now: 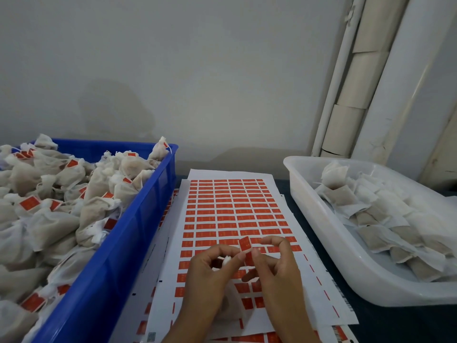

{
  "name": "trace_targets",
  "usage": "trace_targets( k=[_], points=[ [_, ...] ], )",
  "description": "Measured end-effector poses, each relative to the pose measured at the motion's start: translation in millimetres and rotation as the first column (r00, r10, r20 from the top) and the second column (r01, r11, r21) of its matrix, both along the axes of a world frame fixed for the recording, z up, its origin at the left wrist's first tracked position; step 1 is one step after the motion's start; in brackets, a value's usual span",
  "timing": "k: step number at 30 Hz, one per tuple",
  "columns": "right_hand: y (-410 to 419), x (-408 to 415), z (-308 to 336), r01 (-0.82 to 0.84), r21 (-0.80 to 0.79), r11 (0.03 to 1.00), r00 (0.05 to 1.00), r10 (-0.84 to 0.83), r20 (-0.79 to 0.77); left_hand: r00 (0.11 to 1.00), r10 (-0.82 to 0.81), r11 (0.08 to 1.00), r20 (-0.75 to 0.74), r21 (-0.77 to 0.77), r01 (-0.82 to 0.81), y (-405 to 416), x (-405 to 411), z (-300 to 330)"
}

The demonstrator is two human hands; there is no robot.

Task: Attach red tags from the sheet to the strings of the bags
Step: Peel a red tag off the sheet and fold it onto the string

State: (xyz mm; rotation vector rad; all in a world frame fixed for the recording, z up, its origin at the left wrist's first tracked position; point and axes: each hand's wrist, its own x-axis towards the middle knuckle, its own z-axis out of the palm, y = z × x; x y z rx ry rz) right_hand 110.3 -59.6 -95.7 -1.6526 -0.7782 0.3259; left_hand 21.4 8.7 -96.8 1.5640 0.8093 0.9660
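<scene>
A white sheet (pixel 230 209) covered with rows of red tags lies in the middle, on top of other sheets. Both hands hover over its near part. My left hand (pixel 210 276) pinches the white neck of a small bag (pixel 226 260), whose body hangs below and is mostly hidden behind the hands. My right hand (pixel 277 266) pinches a red tag (pixel 246 250), folded and held upright between thumb and forefinger, right next to the left fingertips. The string itself is too small to make out.
A blue crate (pixel 138 219) at the left is heaped with white bags carrying red tags. A translucent white tub (pixel 329 231) at the right holds untagged bags. A wall stands behind; cardboard tubes (pixel 358 95) lean at the back right.
</scene>
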Motion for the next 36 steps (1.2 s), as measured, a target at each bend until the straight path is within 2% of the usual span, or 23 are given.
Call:
trace_targets(
  k=[4,11,24,36],
  points=[
    [-1,3,4,-0.028,-0.058,0.998,0.998,0.031,0.062,1.000,0.015,0.998,0.009,-0.059,-0.014,0,1,0],
    [0,14,3,-0.104,-0.053,0.993,0.995,0.104,-0.001,1.000,0.019,0.990,0.023,-0.142,-0.015,1,2,2],
    [-2,18,5,-0.089,-0.032,0.996,0.995,0.090,0.031,0.999,-0.030,0.993,-0.046,-0.114,0.025,0,1,2],
    [-2,14,7,-0.072,0.076,0.994,0.996,0.067,0.066,0.998,0.040,0.991,-0.044,-0.122,-0.045,-2,2,3]
  ],
)
